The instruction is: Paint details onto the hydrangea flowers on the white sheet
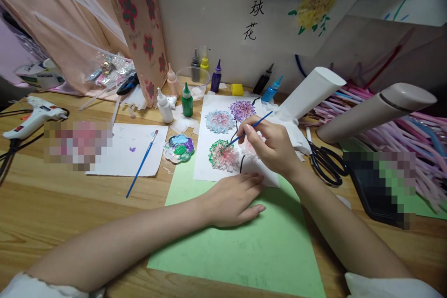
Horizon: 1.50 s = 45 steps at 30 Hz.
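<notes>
My right hand (267, 144) pinches a thin blue paintbrush (259, 121), its tip touching the lower left paper flower (223, 154). Green paint edges that flower's crumpled white and pink petals. On the same white sheet (206, 174) are a blue flower (219, 122), a purple flower (242, 110) and a pale pink one partly behind my right hand. My left hand (233, 200) lies flat, fingers stretched out, over the sheet's lower edge and the green paper (223, 256). Left of the sheet sits a flower-shaped palette (179, 149) with green, purple and blue paint.
A second paintbrush (141, 165) rests across a white paper (115, 149). Several paint bottles, such as a green one (187, 101), stand behind. Scissors (326, 163), a tall bottle (373, 114) and pipe cleaners (424, 149) lie right; a glue gun (33, 116) lies left.
</notes>
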Each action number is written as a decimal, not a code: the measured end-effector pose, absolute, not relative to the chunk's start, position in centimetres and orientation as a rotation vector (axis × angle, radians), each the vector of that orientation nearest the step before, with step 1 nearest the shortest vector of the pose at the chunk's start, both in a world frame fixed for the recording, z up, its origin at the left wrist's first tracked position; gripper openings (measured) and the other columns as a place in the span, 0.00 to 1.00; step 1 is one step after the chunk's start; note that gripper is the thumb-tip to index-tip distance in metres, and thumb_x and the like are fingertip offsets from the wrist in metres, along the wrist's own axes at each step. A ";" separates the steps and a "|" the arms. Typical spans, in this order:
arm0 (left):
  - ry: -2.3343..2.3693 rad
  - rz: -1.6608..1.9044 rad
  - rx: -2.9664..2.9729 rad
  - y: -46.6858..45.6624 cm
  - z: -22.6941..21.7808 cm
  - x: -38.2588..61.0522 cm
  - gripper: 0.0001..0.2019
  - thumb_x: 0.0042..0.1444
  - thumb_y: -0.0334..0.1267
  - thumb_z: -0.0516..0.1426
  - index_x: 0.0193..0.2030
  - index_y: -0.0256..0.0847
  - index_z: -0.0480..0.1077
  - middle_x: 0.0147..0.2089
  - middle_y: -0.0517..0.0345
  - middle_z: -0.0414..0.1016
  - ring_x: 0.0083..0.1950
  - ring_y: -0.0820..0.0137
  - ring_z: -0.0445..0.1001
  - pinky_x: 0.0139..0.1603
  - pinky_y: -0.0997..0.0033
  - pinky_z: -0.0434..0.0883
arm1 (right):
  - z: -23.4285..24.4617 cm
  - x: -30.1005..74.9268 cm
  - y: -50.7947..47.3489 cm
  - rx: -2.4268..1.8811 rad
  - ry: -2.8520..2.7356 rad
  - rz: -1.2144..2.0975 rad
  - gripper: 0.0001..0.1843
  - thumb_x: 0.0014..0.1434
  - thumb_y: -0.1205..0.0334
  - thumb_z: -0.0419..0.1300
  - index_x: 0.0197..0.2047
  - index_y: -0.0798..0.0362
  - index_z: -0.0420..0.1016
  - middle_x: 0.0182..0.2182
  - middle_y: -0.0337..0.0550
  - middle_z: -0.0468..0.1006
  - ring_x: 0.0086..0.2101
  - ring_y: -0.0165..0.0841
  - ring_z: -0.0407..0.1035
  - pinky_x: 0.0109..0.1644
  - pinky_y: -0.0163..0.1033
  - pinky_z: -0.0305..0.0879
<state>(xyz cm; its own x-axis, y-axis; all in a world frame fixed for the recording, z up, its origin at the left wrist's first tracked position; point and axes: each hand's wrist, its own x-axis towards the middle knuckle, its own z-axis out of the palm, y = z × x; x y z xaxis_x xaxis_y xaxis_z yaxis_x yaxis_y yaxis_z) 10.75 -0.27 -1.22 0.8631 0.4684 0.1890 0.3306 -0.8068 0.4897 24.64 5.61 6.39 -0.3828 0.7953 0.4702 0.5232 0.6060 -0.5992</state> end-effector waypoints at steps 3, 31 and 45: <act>0.587 0.417 2.588 -0.2 -1.2 10.8 0.25 0.67 0.47 0.44 0.60 0.29 0.62 0.63 0.39 0.65 0.64 0.58 0.63 0.64 0.61 0.60 | 6.5 24.7 5.5 -1.024 -2.070 0.477 0.16 0.66 0.61 0.47 0.29 0.52 0.69 0.27 0.40 0.74 0.28 0.29 0.69 0.34 0.36 0.63; 0.571 0.420 2.579 -0.1 -1.1 10.8 0.26 0.66 0.49 0.45 0.59 0.28 0.63 0.62 0.38 0.65 0.63 0.56 0.64 0.63 0.59 0.62 | 6.5 24.5 5.4 -1.020 -2.105 0.408 0.13 0.66 0.62 0.47 0.32 0.51 0.69 0.27 0.41 0.74 0.30 0.31 0.69 0.36 0.38 0.63; 0.544 0.452 2.690 -0.1 -1.7 10.8 0.25 0.67 0.50 0.43 0.52 0.28 0.68 0.51 0.41 0.74 0.53 0.56 0.71 0.54 0.61 0.67 | 4.8 21.5 4.1 -0.896 -2.294 0.653 0.13 0.67 0.61 0.47 0.47 0.48 0.71 0.43 0.44 0.77 0.46 0.37 0.67 0.50 0.46 0.63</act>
